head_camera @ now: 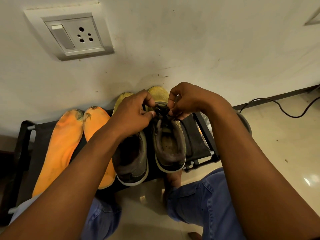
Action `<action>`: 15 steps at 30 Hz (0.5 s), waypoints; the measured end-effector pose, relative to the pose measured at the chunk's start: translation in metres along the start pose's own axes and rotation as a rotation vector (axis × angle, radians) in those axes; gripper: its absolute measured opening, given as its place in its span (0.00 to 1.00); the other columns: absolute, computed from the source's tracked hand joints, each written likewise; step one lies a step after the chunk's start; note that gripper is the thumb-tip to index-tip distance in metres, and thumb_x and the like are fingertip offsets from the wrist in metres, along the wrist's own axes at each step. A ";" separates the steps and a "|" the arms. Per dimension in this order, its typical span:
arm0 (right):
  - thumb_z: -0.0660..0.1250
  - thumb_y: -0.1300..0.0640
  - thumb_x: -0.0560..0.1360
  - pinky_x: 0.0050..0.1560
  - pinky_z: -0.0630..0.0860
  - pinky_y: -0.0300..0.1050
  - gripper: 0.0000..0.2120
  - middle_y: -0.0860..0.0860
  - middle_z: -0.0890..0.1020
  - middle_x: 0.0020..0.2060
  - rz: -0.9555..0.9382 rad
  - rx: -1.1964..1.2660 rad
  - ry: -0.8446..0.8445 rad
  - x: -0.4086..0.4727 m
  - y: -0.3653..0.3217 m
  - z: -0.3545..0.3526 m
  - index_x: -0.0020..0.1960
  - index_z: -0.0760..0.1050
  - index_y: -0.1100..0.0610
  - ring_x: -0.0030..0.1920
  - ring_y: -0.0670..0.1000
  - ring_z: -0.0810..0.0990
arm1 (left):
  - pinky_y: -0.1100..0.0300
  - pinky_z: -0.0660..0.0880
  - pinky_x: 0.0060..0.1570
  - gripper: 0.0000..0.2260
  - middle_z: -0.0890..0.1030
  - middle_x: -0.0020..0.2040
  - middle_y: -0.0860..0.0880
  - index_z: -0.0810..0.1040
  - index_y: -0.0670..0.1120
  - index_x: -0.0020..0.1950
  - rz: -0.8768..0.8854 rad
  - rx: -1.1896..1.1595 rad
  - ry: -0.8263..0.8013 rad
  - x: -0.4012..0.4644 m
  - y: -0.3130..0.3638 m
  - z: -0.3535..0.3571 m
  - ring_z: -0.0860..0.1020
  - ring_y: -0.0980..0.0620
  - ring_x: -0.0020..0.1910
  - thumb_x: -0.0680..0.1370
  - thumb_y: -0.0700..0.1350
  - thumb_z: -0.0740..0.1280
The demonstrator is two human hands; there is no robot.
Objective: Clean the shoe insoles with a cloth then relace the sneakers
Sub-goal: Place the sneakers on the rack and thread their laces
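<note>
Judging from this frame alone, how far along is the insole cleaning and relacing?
Both orange insoles lie out on the black rack, toes still stained; no cloth shows. In hand: left hand and right hand pinch the black lace on the right sneaker. The left sneaker seems unlaced.

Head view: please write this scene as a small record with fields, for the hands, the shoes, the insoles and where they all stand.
left hand: pinches the black lace
right hand: pinches the same lace from the other side
laced sneaker: right one of the pair, insole out
other sneaker: beside it, partly under the left forearm
orange insoles: two, side by side, left of the sneakers
support: black rack against the wall
wall: socket plate at upper left
</note>
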State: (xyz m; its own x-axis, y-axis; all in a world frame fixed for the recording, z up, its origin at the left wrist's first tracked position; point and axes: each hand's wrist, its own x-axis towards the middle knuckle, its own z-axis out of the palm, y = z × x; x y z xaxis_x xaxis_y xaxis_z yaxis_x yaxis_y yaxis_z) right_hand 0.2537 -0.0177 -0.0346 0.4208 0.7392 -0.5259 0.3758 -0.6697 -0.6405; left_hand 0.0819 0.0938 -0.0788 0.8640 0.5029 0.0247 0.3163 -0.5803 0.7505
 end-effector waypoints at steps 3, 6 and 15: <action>0.71 0.71 0.74 0.47 0.85 0.54 0.05 0.63 0.85 0.46 0.020 0.005 -0.025 -0.005 0.006 -0.001 0.50 0.81 0.67 0.46 0.60 0.87 | 0.53 0.80 0.44 0.07 0.81 0.47 0.55 0.78 0.50 0.49 -0.027 0.013 0.008 -0.002 0.003 -0.004 0.83 0.54 0.41 0.75 0.42 0.74; 0.69 0.68 0.76 0.50 0.85 0.54 0.05 0.63 0.85 0.47 -0.002 0.003 -0.006 -0.014 0.013 0.002 0.49 0.84 0.64 0.50 0.60 0.86 | 0.55 0.80 0.43 0.03 0.83 0.42 0.56 0.80 0.53 0.46 -0.022 0.019 -0.034 -0.006 0.009 -0.007 0.82 0.56 0.41 0.76 0.46 0.74; 0.76 0.58 0.70 0.55 0.81 0.49 0.20 0.51 0.82 0.54 -0.072 -0.135 0.185 -0.060 0.014 0.041 0.61 0.79 0.55 0.53 0.52 0.81 | 0.49 0.76 0.48 0.18 0.78 0.39 0.57 0.71 0.56 0.51 -0.014 0.351 -0.008 -0.035 0.030 0.007 0.79 0.52 0.41 0.66 0.61 0.67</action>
State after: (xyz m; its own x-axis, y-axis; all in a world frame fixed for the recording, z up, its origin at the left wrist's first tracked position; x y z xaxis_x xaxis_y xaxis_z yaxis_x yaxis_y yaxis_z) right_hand 0.1995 -0.0682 -0.0347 0.5283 0.7678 -0.3624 0.5121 -0.6286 -0.5853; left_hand 0.0642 0.0538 -0.0618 0.8612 0.5082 0.0093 0.4427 -0.7590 0.4775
